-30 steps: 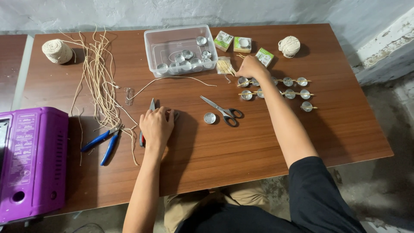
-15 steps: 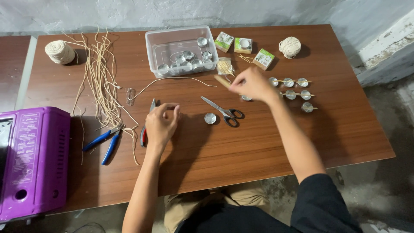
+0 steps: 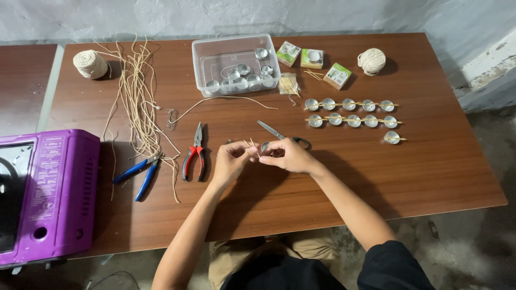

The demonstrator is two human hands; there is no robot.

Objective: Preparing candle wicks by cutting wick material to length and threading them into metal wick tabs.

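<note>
Wooden sticks (image 3: pixel 250 144), thin and pale, are pinched between the fingertips of the left hand (image 3: pixel 232 159) and the right hand (image 3: pixel 290 156), both closed in a fine pinch over the middle of the bench (image 3: pixel 430 161). A small metal cup (image 3: pixel 265 146) sits between the two hands; whether a hand grips it cannot be told. Such sticks are judged light, stiff and easily snapped, best held near the ends with fingertips; the cup is judged light, thin-walled and easily dented, best taken by its rim.

Just behind the right hand lie scissors (image 3: pixel 282 134); left of the left hand, red-handled pliers (image 3: pixel 194 153), then blue-handled pliers (image 3: pixel 138 172) among loose cord strands (image 3: pixel 134 102). Farther back stand a clear plastic tub (image 3: pixel 236 64) of cups and a bundle of sticks (image 3: pixel 290 85). To the right, rows of cups threaded on sticks (image 3: pixel 352 111).

Packages: three small square cartons, green and white, (image 3: pixel 312 59) lie along the far edge, between the tub and a ball of twine (image 3: pixel 372 60); a second ball (image 3: pixel 90 63) sits at the far left. A purple boxy appliance (image 3: pixel 48 193) with a pale label panel occupies the near left corner.
</note>
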